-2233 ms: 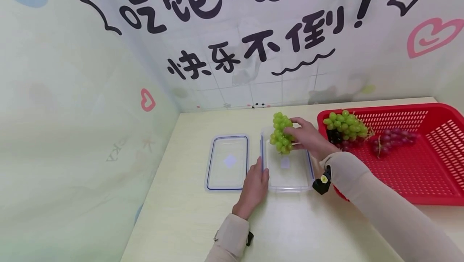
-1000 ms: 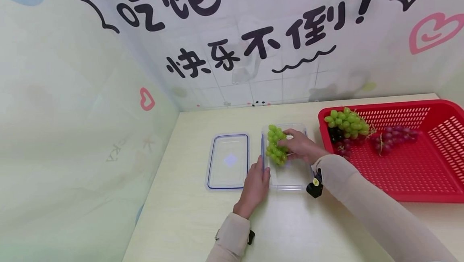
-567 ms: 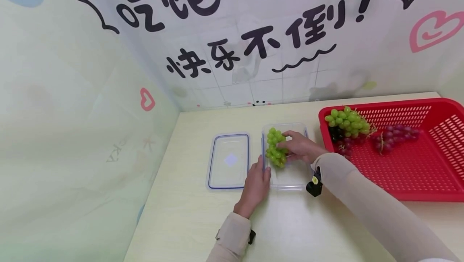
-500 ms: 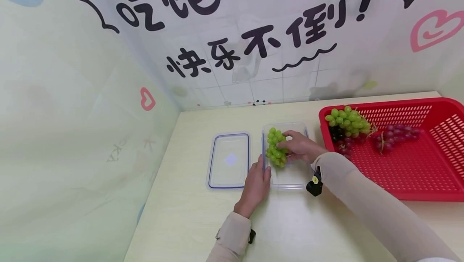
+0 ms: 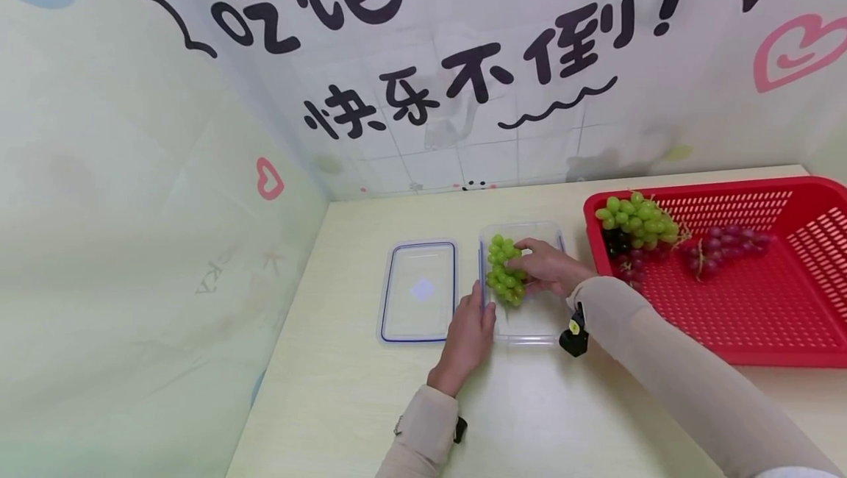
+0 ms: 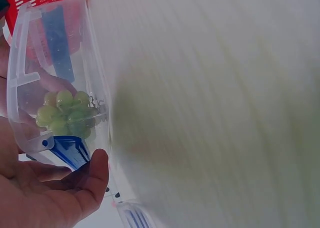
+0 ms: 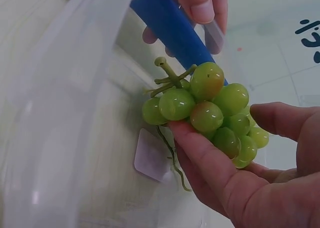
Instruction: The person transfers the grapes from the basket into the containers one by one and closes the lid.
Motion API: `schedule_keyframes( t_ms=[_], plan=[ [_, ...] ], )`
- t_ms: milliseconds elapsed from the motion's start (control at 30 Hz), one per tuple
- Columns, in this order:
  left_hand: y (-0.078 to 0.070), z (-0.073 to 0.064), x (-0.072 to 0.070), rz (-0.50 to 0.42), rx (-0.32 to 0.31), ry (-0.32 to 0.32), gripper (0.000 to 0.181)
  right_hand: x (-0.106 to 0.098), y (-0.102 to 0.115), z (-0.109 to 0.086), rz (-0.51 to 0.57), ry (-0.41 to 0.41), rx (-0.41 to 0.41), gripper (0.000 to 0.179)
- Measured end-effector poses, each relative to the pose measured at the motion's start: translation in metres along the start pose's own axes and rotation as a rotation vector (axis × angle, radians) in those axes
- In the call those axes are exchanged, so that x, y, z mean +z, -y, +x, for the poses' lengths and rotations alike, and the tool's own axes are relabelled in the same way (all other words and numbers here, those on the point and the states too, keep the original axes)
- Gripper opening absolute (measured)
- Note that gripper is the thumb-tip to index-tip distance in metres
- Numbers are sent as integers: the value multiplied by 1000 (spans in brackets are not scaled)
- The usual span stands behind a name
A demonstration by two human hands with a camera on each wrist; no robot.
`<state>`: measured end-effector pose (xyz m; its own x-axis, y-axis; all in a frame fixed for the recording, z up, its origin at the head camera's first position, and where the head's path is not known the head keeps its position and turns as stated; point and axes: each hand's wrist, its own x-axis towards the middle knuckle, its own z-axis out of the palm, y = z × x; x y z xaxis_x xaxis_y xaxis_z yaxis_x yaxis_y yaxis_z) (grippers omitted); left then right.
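In the head view, my right hand [image 5: 548,266] reaches into a clear plastic food container [image 5: 523,340] and holds a bunch of green grapes [image 5: 503,279] low over its floor. In the right wrist view, the thumb is on one side of the grapes [image 7: 207,115] and the fingers lie under them; a bare stem pokes out at one end. My left hand [image 5: 468,331] is at the container's left side. Seen from the left wrist, its thumb and fingers lie about the blue locking clip [image 6: 72,150], and the green grapes [image 6: 65,112] show through the wall.
A clear lid with a blue seal [image 5: 420,323] lies left of the container. At the right stands a red plastic basket [image 5: 761,316] holding more green grapes [image 5: 638,220], purple grapes [image 5: 728,246] and dark grapes [image 5: 615,243]. A printed wall covering [image 5: 463,147] borders the table.
My right hand has lowered the green grapes into the container and shifted slightly left, then stayed nearly still for the last half second. My left hand keeps its place at the container's side.
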<state>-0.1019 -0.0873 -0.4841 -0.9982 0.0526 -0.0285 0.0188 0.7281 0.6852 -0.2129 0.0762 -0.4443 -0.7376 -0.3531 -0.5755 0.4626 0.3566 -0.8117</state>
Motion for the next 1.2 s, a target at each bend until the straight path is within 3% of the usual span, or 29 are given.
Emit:
schedule_keyframes(
  t_ms=[1200],
  plan=[
    [1, 0, 0, 13, 16, -22, 53, 2, -2, -3, -171, -16, 22, 73]
  ],
)
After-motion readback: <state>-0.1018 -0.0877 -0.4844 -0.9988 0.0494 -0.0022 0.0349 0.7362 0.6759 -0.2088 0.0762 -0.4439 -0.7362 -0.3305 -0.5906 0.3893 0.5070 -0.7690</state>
